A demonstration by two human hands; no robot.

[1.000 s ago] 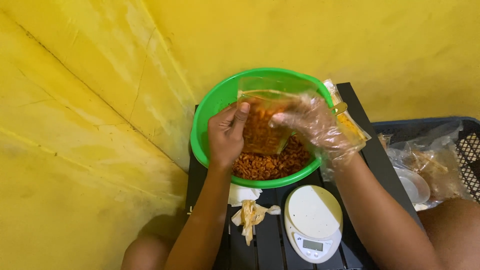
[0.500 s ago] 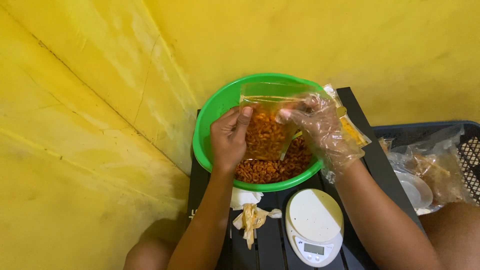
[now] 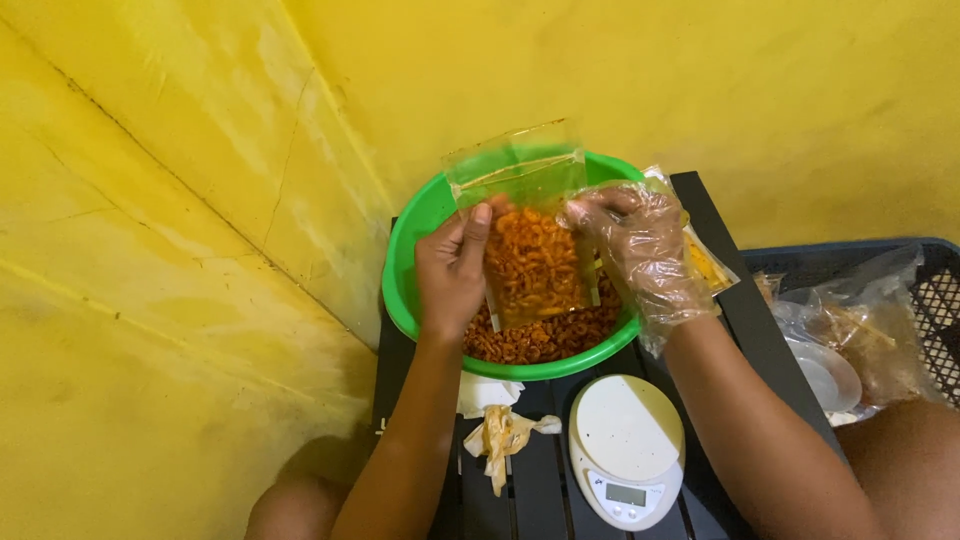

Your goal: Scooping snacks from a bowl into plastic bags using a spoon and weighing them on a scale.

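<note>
**Two hands hold one filled bag upright over the bowl**

While both forearms reach up from the bottom edge of the view, the left hand (image 3: 452, 268) and the right hand (image 3: 640, 240) meet at a single clear plastic bag (image 3: 530, 235). The left hand is bare, its back to the camera, thumb laid up along the bag's left edge and fingers wrapped behind, pinching that side. The right hand wears one loose transparent glove, and its fingertips (image 3: 585, 208) close on the bag's right edge near the fill line. Held upright between them, the bag is filled in its lower part with orange-red curled snacks, while its empty top stands above the fingers. It hangs just over one green bowl (image 3: 405, 262), which holds more of the same snacks.

One bowl sits on a dark slatted table (image 3: 745, 300) against a yellow wall. Near the person lies one white digital scale (image 3: 627, 448), with one crumpled, stained tissue (image 3: 500, 430) just beside it on the left. To the right stands one dark crate (image 3: 935, 275) with plastic wrappings inside.
</note>
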